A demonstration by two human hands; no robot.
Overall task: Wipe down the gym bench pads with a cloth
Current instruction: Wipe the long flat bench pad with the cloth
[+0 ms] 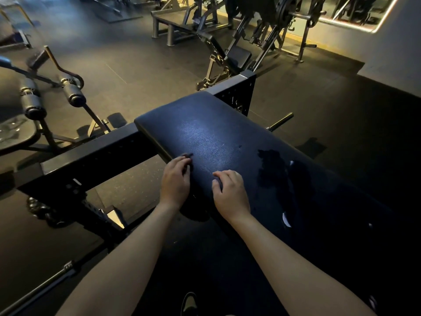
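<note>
In a dim gym, head view, looking down. The dark bench pad point(205, 133) runs from lower right up toward centre, with a sheen of light on its near-centre surface.

Your left hand point(175, 181) sits at the pad's left edge, fingers bent and tips on the pad. Something small and dark shows at the fingertips; can't tell whether the hand pinches it or it is only shadow.

Your right hand point(231, 192) rests on the pad just beside the left, apart from it. Fingers loosely curled, tips touching the surface, nothing seen in it.

A dark crumpled cloth point(275, 172) lies on the pad to the right of your right hand, near but not touching. Pale tags show at its edges.

A black perforated frame beam point(95, 153) crosses under the pad's far end, with a matching upright plate point(237, 92) behind it. Roller pads point(73, 92) on a machine stand at far left. A loaded barbell point(293, 14) sits on a rack at top right. One shoe point(189, 303) shows at the bottom edge, on the rubber floor point(136, 71).
</note>
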